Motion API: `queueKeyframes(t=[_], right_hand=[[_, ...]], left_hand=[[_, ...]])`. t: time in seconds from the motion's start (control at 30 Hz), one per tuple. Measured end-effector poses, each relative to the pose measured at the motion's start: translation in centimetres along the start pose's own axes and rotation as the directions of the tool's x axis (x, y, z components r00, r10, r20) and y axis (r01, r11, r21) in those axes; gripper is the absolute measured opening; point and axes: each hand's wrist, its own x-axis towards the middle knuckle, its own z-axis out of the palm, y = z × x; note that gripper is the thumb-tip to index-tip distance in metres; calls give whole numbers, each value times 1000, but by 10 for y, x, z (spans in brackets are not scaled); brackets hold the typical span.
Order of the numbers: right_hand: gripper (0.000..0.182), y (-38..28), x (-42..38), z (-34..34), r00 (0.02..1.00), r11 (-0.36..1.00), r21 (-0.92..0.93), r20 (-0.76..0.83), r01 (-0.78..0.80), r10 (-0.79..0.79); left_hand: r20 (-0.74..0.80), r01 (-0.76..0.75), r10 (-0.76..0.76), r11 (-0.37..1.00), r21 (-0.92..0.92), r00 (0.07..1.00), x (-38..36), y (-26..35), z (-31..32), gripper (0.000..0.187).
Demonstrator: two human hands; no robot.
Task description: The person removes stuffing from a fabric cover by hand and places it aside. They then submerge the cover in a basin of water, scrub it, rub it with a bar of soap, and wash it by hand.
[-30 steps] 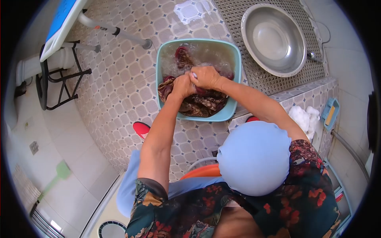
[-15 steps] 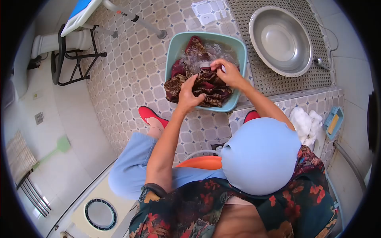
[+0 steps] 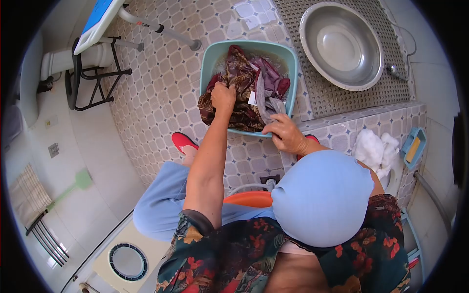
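Observation:
A pale green square basin (image 3: 208, 56) holds murky water and a wet garment (image 3: 239, 102) in dark brown pattern and maroon, with a greyish-purple lining and a small white tag. My left hand (image 3: 223, 97) is closed on the patterned cloth over the basin's left half. At the lower right rim, my right hand (image 3: 287, 134) has its fingers bent round the edge of the grey lining. Part of the garment hangs over the basin's left rim.
A steel bowl (image 3: 342, 46) stands on a grey perforated mat (image 3: 332, 105) at the upper right. White cloth (image 3: 375, 149) and a blue soap dish (image 3: 413, 149) lie to the right. A black folding frame (image 3: 100, 80) and a blue-topped white seat (image 3: 100, 22) are upper left.
My right hand has moved down toward me to the basin's near rim, drawing the grey lining out. My left hand has moved up and left and closed on the cloth.

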Motion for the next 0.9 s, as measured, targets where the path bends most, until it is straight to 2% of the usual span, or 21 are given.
queueKeyframes(t=[0.03,0.07,0.13,0.2,0.23,0.27,0.3,0.33,0.4,0.43,0.5,0.53,0.6,0.7,0.83,0.9], right_hand=[[33,-1,1,2,994,996,54,-71,-74,78],[33,-3,0,1,994,995,59,-66,-80,84],[36,-9,6,-7,936,932,222,-145,-286,321],[40,-10,6,-10,935,937,214,-168,-277,314],[39,-12,6,-11,897,899,260,-181,-352,404],[38,-13,5,-11,850,851,308,-188,-425,492],[38,-13,4,-10,849,850,308,-186,-427,494],[38,-13,4,-10,839,834,341,-186,-433,512],[37,-13,3,-9,830,818,372,-182,-438,527],[37,-13,3,-9,820,798,408,-172,-444,545],[36,-11,2,-9,812,776,440,-156,-453,562],[36,-7,1,-8,809,765,462,-156,-448,567],[36,-5,-1,-7,809,755,481,-145,-445,570],[35,-3,0,-8,805,747,458,-106,-481,583],[33,-3,2,-8,801,784,349,-133,-514,584],[33,1,2,-6,800,792,323,-144,-518,582]], left_hand=[[20,-9,10,998,-67,1000,5,-5,1,35],[41,-10,16,991,-134,999,8,-11,2,31],[6,-53,55,983,-175,998,8,-19,3,27],[80,1,38,898,-440,996,5,-28,5,26],[81,4,35,898,-439,996,2,-30,6,26],[76,-3,50,850,-527,996,-2,-32,7,23],[67,-12,67,792,-610,995,-8,-30,4,22],[69,-10,66,792,-611,995,-15,-29,1,22],[121,80,15,667,-741,992,-27,-28,-5,20],[121,83,11,665,-742,993,-30,-29,-5,20],[112,74,58,454,-888,992,-34,-29,-4,17],[114,79,52,451,-889,992,-36,-30,-3,17],[91,67,60,322,-944,994,-38,-31,-3,16],[98,85,45,237,-968,994,-45,-34,-1,16],[123,108,58,212,-971,991,-44,-51,6,16],[122,119,19,130,-984,992,-46,-52,8,15]])
